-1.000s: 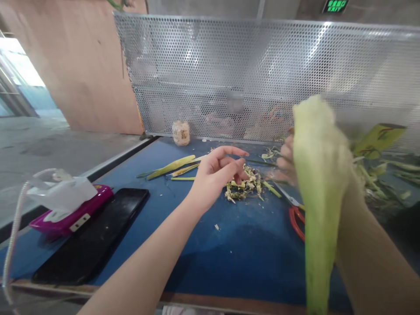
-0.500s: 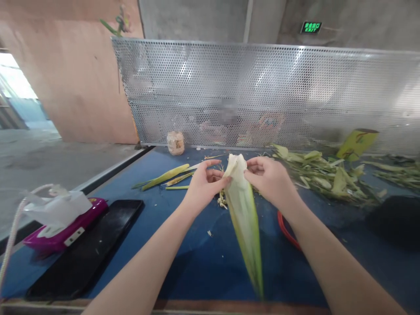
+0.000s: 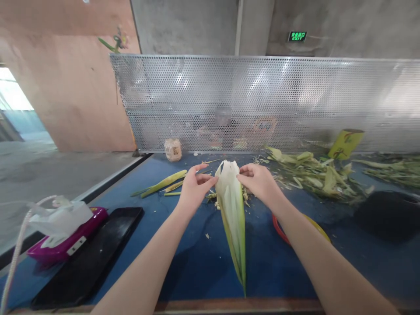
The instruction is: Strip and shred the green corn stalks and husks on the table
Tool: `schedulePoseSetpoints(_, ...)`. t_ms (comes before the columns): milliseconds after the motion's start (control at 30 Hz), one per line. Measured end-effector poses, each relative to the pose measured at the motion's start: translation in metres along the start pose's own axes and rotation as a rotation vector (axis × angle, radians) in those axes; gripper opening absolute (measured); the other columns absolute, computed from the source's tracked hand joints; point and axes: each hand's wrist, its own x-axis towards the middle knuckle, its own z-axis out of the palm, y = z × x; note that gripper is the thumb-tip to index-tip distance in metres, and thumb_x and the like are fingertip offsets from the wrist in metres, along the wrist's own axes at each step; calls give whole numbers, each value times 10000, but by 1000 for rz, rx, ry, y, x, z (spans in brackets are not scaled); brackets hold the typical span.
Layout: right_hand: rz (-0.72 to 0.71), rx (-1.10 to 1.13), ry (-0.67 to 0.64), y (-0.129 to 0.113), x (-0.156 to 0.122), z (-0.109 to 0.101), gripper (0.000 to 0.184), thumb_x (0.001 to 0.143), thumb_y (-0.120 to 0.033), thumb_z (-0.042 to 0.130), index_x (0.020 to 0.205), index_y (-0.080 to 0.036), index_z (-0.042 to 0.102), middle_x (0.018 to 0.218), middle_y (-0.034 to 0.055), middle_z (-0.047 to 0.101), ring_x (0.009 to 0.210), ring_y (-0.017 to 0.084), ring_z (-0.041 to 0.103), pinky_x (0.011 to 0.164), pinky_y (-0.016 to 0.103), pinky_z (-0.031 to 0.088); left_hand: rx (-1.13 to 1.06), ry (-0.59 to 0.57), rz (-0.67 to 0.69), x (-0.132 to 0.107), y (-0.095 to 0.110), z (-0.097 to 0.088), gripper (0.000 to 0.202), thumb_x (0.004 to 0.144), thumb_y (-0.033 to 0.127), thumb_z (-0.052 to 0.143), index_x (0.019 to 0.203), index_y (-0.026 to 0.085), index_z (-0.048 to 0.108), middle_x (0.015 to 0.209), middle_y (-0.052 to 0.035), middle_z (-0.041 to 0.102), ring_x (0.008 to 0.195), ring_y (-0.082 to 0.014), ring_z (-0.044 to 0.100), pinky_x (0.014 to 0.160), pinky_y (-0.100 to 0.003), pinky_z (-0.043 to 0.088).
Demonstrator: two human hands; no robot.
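Observation:
A long pale green husk leaf (image 3: 232, 210) is held between both hands above the blue table (image 3: 210, 258), its pointed tip toward me. My left hand (image 3: 194, 189) pinches the left edge of its wide top end. My right hand (image 3: 258, 181) pinches the right edge of the same end. Under the leaf's top lies a small heap of chopped husk scraps (image 3: 213, 199).
Scissors with red and yellow handles (image 3: 282, 229) lie under my right forearm. A pile of green husks (image 3: 315, 175) lies at back right, loose green strips (image 3: 164, 183) at back left. A black phone (image 3: 88, 256) and a magenta device (image 3: 65, 238) sit at left. A perforated metal screen (image 3: 262, 100) backs the table.
My right hand brought the husk leaf down from close to the camera to the table's middle. My left hand closed on its top edge, and both hands now hold it, slightly farther away.

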Motion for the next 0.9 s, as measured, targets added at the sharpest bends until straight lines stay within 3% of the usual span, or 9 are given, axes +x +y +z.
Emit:
schedulePoseSetpoints(167, 121, 174, -39, 13, 8, 2, 96, 560, -175, 497, 649, -148, 522, 456, -50, 456, 351, 55, 379, 353, 178, 315, 32, 3, 54, 0, -2, 1, 478, 598, 233, 663, 1008, 153, 431, 562, 43, 575, 469, -64, 458, 490, -193, 349)
schedulePoseSetpoints(500, 103, 96, 25, 18, 9, 0, 99, 573, -190, 499, 525, -132, 563, 391, -42, 436, 361, 57, 389, 364, 169, 282, 79, -17, 147, -4, 2, 4, 477, 624, 220, 627, 1044, 143, 416, 537, 61, 539, 496, -76, 472, 525, -198, 368)
schedulePoseSetpoints(700, 144, 361, 228, 35, 24, -9, 101, 534, -130, 471, 437, -152, 456, 329, -81, 317, 304, 36, 277, 339, 182, 254, 2, 162, 188, -1, 12, -6, 555, 635, 237, 632, 1131, 133, 405, 550, 55, 539, 498, -69, 480, 550, -203, 404)
schedulePoseSetpoints(900, 100, 422, 479, 49, 37, -30, 29, 545, -140, 498, 535, -159, 479, 357, -89, 343, 313, 45, 301, 313, 170, 273, -7, 277, 163, 4, 6, -14, 541, 623, 268, 644, 1105, 143, 433, 546, 57, 532, 441, -57, 440, 481, -198, 380)
